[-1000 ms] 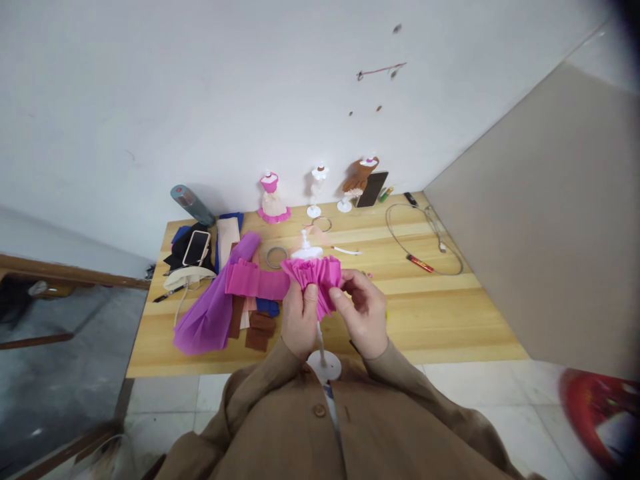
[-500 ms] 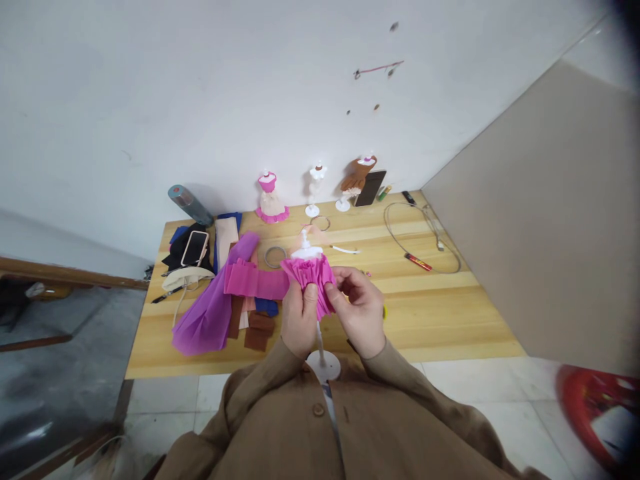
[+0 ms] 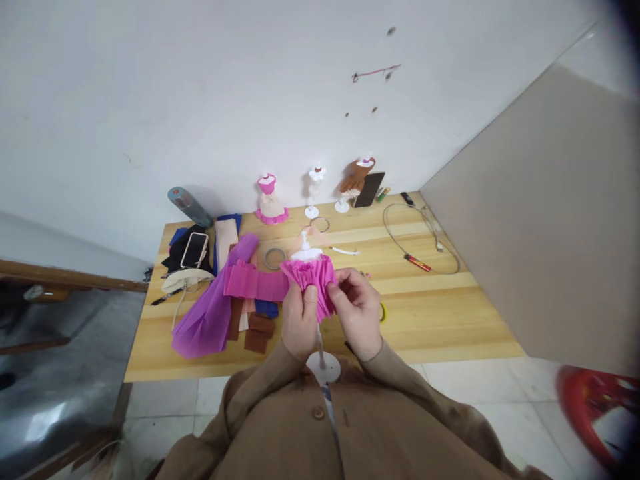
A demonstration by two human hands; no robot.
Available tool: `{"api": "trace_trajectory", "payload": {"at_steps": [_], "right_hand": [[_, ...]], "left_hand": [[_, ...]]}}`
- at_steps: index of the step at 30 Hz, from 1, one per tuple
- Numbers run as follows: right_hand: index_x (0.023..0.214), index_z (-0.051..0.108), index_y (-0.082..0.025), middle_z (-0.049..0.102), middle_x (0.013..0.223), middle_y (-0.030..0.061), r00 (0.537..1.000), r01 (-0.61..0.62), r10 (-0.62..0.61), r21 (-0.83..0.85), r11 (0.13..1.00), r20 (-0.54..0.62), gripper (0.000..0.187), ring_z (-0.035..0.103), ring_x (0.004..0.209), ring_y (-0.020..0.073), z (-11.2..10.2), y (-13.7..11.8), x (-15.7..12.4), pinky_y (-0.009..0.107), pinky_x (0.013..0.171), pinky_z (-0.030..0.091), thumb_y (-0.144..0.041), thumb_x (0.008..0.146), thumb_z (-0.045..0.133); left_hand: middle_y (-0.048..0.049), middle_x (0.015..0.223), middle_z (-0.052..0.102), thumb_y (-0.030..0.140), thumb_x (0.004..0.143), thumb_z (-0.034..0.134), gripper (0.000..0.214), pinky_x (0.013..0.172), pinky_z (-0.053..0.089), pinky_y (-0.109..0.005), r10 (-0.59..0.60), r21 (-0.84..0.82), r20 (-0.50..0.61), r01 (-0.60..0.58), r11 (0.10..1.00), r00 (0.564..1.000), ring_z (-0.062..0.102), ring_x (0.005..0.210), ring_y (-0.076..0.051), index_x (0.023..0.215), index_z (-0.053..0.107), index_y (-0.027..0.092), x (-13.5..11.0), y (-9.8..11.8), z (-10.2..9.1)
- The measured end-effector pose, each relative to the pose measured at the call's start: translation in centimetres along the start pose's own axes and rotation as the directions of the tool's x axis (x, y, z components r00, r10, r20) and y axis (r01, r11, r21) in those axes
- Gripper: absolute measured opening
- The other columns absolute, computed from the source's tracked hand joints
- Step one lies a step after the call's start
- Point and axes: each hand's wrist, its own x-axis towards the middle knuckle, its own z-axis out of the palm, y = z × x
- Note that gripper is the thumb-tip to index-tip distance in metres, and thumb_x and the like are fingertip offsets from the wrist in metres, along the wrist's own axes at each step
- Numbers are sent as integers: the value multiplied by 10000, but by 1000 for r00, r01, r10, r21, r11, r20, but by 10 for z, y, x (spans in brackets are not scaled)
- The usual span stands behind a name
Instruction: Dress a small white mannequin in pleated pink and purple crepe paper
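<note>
A small white mannequin stand (image 3: 323, 366) is held up close to my chest, over the front edge of the wooden table (image 3: 440, 313). Pleated pink crepe paper (image 3: 309, 275) is wrapped round its torso like a skirt. My left hand (image 3: 299, 320) grips the paper against the stand, thumb pressed on the pleats. My right hand (image 3: 357, 313) pinches the paper's right edge with its fingers curled. A strip of the same pink paper (image 3: 253, 283) trails off to the left.
On the table lie purple tulle (image 3: 210, 313), brown and blue scraps (image 3: 257, 331), a phone (image 3: 195, 248), a tape ring (image 3: 275, 257) and a cable (image 3: 425, 240). Three dressed mannequins (image 3: 271, 198) stand at the wall. A beige partition (image 3: 550, 233) closes the right side.
My right hand has gathered the pleated paper tighter toward the stand, so the skirt looks narrower. The left hand keeps its hold.
</note>
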Motion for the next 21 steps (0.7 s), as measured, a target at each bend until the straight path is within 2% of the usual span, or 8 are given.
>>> {"api": "trace_trajectory", "payload": {"at_steps": [10,16,21], "right_hand": [[721,535,-206,478,602,-46,996,-88,90,87,992,-13,129,403,516,103,3,-4,2,245,488,357,-284,791,611],[759,574,-206,523,674,-28,998,-42,46,75,996,-50,80,486,618,131,4,-4,5,272,582,412,-247,746,641],[795,601,-209,514,668,-35,999,-34,37,94,995,-26,53,471,613,133,5,-2,4,269,578,399,-239,759,626]], "left_hand": [[-96,913,664,427,935,437,286,803,461,-376,46,-23,-25,-46,999,999,610,876,-230,954,578,179,1,1,1],[-83,892,662,356,940,422,227,789,468,-361,54,19,-6,-54,998,999,612,843,-213,947,570,185,0,-1,1],[-100,901,666,357,941,419,245,809,482,-389,81,4,-2,-81,997,997,622,865,-234,953,581,174,1,-2,1]]}}
